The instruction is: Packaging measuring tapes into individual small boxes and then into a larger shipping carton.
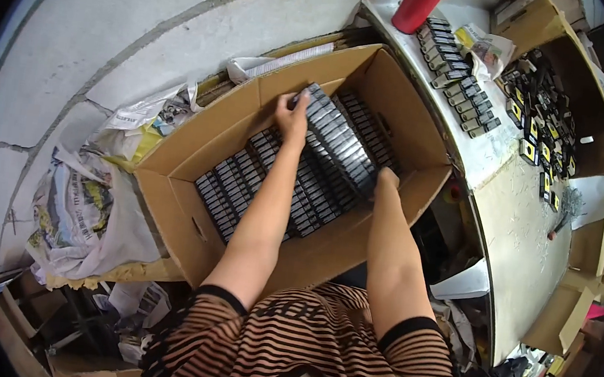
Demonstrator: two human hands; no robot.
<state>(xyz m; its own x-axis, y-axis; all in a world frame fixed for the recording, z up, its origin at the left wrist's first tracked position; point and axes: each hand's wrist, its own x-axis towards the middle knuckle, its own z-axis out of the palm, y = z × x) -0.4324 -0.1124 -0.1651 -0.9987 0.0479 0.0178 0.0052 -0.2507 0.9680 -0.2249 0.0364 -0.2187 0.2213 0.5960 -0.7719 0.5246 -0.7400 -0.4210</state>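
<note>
In the head view, the left hand (293,118) is pinching the far end of a long, shiny dark-grey block of small packs (340,139), while the right hand (386,183) is gripping its near-right end, most fingers hidden. The block is slanting inside an open brown cardboard carton (176,213), above upright rows of similar dark packs (227,189). To the right, a pale-topped table (515,266) is carrying a red cylinder (420,8) and small grey-black metallic pieces (469,103).
</note>
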